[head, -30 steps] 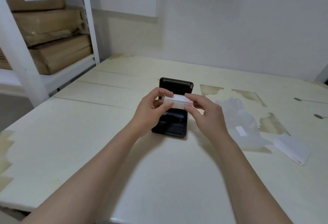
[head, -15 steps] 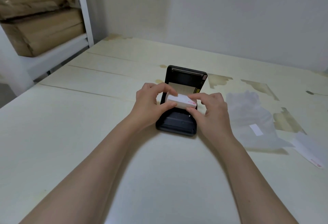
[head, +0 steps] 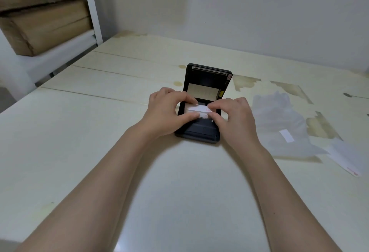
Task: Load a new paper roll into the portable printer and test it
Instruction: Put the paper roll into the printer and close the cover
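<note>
A black portable printer (head: 199,132) lies on the cream table (head: 99,132) with its lid (head: 209,78) standing open at the far end. A white paper roll (head: 197,110) sits low in the printer's open compartment. My left hand (head: 165,112) pinches the roll's left end between thumb and fingers. My right hand (head: 233,118) grips its right end the same way. How deep the roll sits is hidden by my fingers.
A crumpled clear plastic wrapper (head: 279,124) lies right of the printer, with a white paper strip (head: 345,158) beyond it. A white shelf (head: 60,52) with brown cardboard boxes (head: 44,26) stands at the far left. A wall closes the table's far side.
Both hands have brought the paper roll down from above the printer into its open compartment. The camera has tilted downward and moved closer.
</note>
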Tool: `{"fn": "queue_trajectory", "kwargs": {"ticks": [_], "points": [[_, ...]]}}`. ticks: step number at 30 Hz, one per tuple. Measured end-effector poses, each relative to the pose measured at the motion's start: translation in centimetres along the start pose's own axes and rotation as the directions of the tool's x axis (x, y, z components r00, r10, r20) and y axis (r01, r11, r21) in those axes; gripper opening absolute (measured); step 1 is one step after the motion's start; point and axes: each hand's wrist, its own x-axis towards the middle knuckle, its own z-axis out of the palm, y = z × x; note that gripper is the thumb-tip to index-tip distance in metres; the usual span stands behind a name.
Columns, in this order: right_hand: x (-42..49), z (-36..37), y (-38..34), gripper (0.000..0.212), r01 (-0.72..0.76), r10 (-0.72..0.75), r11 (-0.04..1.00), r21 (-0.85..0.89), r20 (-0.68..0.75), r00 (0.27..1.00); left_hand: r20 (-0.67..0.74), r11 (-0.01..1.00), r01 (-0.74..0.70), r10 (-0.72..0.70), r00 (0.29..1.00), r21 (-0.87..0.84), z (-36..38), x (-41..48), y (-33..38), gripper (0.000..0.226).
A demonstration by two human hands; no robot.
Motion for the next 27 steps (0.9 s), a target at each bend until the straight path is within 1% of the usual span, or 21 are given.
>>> {"fn": "queue_trajectory", "kwargs": {"ticks": [1,3,4,5,8,17,20,22,25,27], "points": [[0.0,0.0,-0.1,0.022,-0.005,0.005,1.000,0.003,0.005,1.000,0.080,1.000,-0.003,0.001,0.997,0.027,-0.4,-0.2,-0.1,0.051],[0.2,-0.1,-0.1,0.026,-0.004,0.004,1.000,0.007,0.009,1.000,0.252,0.988,-0.074,0.038,0.967,0.134,-0.9,-0.6,-0.1,0.087],[0.3,-0.1,-0.2,0.026,0.006,-0.006,1.000,0.000,0.008,1.000,0.301,0.977,-0.117,0.059,0.952,0.180,-0.8,-0.8,-0.2,0.098],[0.4,0.0,-0.1,0.024,0.020,-0.020,1.000,-0.013,0.005,1.000,0.313,0.967,-0.150,0.080,0.946,0.207,-0.7,-0.9,-0.2,0.102],[0.2,0.3,0.0,0.016,0.064,-0.064,0.998,-0.025,-0.027,0.998,0.241,0.961,-0.170,0.116,0.964,0.217,-0.3,-0.8,-0.5,0.101],[0.3,0.8,0.7,0.019,0.072,-0.070,0.997,0.011,-0.115,0.991,0.082,0.955,-0.207,0.193,0.978,0.212,1.2,-0.9,-0.2,0.093],[0.3,1.0,1.1,0.020,0.046,-0.043,0.998,0.033,-0.096,0.994,0.038,0.948,-0.241,0.238,0.971,0.209,1.8,-0.8,-0.4,0.092],[0.3,1.1,1.4,0.022,0.018,-0.016,0.999,0.039,-0.061,0.998,0.006,0.946,-0.250,0.255,0.967,0.208,2.3,-0.6,-0.6,0.085],[0.1,1.1,1.6,0.024,0.017,-0.016,0.999,0.033,-0.029,0.999,0.016,0.957,-0.226,0.227,0.974,0.180,2.4,-0.2,-0.2,0.076],[-0.2,0.8,1.4,0.024,0.021,-0.020,0.999,0.037,-0.025,0.999,0.058,0.972,-0.185,0.179,0.982,0.141,2.4,-0.3,0.1,0.080]]}}
